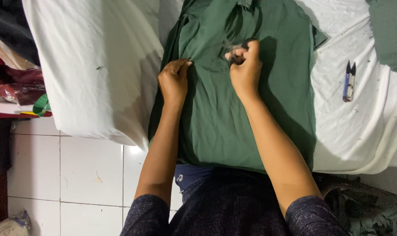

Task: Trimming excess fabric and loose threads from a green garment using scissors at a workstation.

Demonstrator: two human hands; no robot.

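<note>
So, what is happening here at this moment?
A person is working on a dark green garment spread over a surface covered with white cloth. The left hand pinches a fold of the fabric. The right hand is closed around a small dark tool pressed to the cloth; I cannot tell what kind of tool it is. A small thread snipper with a blue handle lies untouched on the white cloth at the right. Below is a white tiled floor.

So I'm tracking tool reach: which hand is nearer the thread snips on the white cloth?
Right. The right hand is on the green garment, left of the snips; the left hand is further left, pinching the garment.
</note>
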